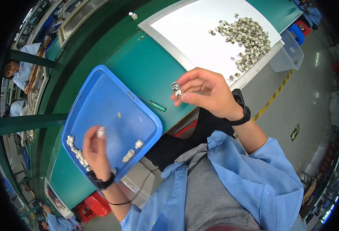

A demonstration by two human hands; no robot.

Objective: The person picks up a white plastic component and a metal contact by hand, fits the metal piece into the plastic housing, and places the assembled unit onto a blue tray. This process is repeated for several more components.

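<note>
My left hand [96, 154], slightly blurred, is over the blue tray [111, 102] with a small white cylindrical piece [101, 132] at its fingertips. Several similar white cylinders [79, 154] line the tray's left side. A few more, including a short white cylinder [139, 144], lie near its front edge. To the right, above the green tabletop, my right hand [206, 92] has its thumb and fingers closed on small shiny metal parts [176, 86]; their exact kind is too small to make out. Below that hand, a screwdriver [158, 106] with a green handle rests by the tray's right rim.
A white board with a metal frame [169, 44] carries a heap of small metal parts [250, 38] at the far right. Two tiny white pieces [133, 15] sit beyond it. A translucent bin [287, 54] stands right of the table. Co-workers [27, 69] sit at the left.
</note>
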